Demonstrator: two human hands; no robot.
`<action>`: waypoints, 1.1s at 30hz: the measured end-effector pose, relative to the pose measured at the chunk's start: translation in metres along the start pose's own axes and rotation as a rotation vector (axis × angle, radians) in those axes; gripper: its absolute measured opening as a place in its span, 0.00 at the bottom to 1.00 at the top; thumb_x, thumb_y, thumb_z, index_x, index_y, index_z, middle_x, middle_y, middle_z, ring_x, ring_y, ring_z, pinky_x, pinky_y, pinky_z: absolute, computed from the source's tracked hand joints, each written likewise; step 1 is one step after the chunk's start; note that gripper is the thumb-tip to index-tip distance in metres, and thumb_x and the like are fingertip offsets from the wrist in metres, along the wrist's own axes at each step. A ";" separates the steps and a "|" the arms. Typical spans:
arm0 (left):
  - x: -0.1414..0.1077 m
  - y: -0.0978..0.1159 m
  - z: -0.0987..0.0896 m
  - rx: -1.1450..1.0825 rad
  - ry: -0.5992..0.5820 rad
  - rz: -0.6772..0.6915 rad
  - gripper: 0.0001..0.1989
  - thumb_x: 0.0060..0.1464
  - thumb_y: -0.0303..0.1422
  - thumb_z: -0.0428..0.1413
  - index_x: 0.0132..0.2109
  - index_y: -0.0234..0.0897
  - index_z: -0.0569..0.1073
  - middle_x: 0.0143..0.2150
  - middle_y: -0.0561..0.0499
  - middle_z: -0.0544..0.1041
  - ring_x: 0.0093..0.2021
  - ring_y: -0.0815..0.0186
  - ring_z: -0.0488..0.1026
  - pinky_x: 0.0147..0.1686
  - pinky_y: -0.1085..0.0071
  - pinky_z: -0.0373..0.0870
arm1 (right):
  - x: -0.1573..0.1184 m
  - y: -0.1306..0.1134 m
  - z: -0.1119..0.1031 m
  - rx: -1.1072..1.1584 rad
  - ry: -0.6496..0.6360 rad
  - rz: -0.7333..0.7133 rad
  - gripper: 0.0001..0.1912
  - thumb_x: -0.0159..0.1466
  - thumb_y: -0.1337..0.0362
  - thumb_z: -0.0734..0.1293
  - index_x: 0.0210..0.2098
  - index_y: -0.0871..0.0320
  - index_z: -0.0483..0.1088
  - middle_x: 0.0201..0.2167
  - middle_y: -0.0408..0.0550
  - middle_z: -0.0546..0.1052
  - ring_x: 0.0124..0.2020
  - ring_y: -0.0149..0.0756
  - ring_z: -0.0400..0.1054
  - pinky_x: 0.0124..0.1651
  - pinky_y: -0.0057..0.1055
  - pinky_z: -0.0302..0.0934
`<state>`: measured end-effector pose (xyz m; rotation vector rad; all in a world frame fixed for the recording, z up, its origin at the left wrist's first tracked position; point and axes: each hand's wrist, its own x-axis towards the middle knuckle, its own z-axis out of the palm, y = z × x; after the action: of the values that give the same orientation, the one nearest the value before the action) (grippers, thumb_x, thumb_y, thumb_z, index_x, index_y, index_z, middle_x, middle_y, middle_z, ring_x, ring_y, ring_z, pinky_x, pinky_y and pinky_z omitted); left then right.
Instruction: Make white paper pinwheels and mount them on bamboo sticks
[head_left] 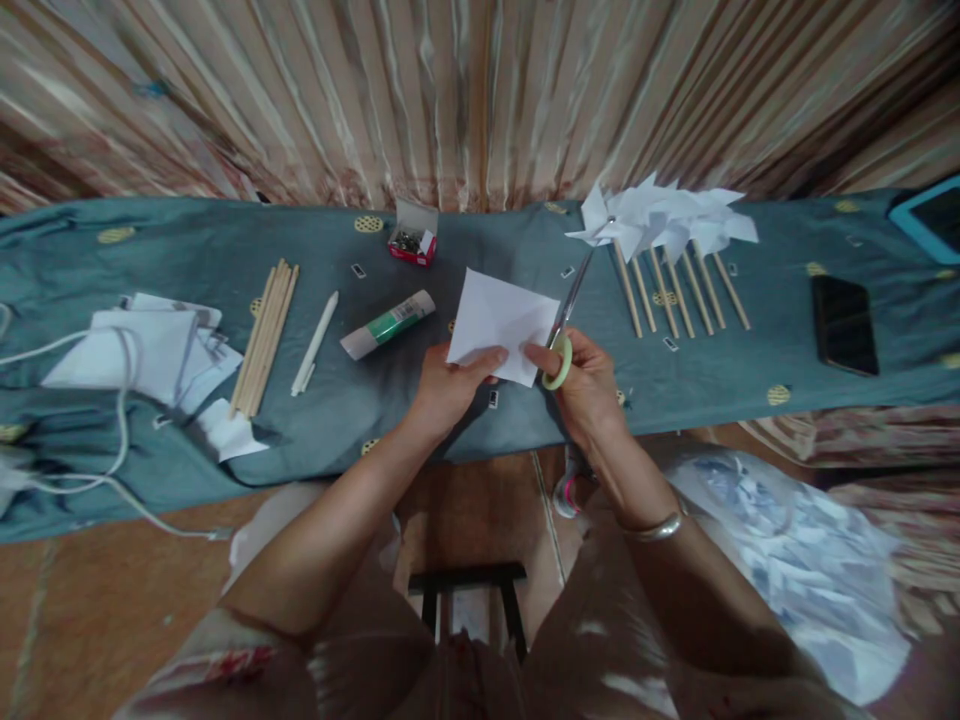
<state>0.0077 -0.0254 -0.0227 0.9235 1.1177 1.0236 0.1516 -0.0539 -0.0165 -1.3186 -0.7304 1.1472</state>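
A white sheet of paper (501, 318) is held up over the table's front part. My left hand (452, 392) pinches its lower left edge, thumb on top. My right hand (586, 388) has its fingers in the light green handles of the scissors (573, 302), whose blades point up and away beside the paper's right edge. The right thumb lies near the paper's lower right corner; whether it presses on it I cannot tell. Left of the paper lies a green and white glue tube (388, 325). Behind it stands an open red box (412, 243) of small metal pieces.
White paper pinwheels (660, 222) on wooden sticks lie at the back right, near a black phone (845, 325) and a blue-framed tablet (930, 222). To the left are a white pen (316, 342), wooden sticks (264, 340), paper pieces (142, 350) and a white cable (122, 430).
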 end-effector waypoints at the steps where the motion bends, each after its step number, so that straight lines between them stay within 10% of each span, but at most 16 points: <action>1: 0.000 0.000 0.000 -0.001 0.010 0.002 0.15 0.36 0.40 0.69 0.26 0.34 0.75 0.24 0.50 0.77 0.25 0.67 0.72 0.26 0.72 0.70 | -0.001 -0.001 0.000 0.003 -0.023 0.002 0.21 0.43 0.50 0.81 0.30 0.52 0.73 0.25 0.37 0.78 0.29 0.32 0.70 0.36 0.32 0.67; 19: 0.021 0.030 -0.031 -0.070 0.166 0.102 0.08 0.42 0.34 0.66 0.30 0.39 0.76 0.30 0.54 0.79 0.28 0.66 0.74 0.26 0.70 0.71 | -0.029 -0.018 -0.023 -0.250 -0.669 0.163 0.29 0.55 0.40 0.74 0.44 0.55 0.75 0.34 0.48 0.80 0.34 0.37 0.72 0.40 0.35 0.67; 33: 0.016 0.024 -0.024 -0.094 0.120 0.039 0.08 0.40 0.33 0.67 0.30 0.39 0.77 0.30 0.53 0.81 0.27 0.67 0.75 0.24 0.72 0.71 | -0.028 -0.010 -0.023 -0.322 -0.651 0.159 0.24 0.52 0.44 0.78 0.39 0.54 0.79 0.25 0.40 0.74 0.26 0.29 0.65 0.29 0.27 0.62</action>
<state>-0.0177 -0.0013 -0.0086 0.8200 1.1443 1.1658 0.1660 -0.0866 -0.0056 -1.2801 -1.3446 1.6683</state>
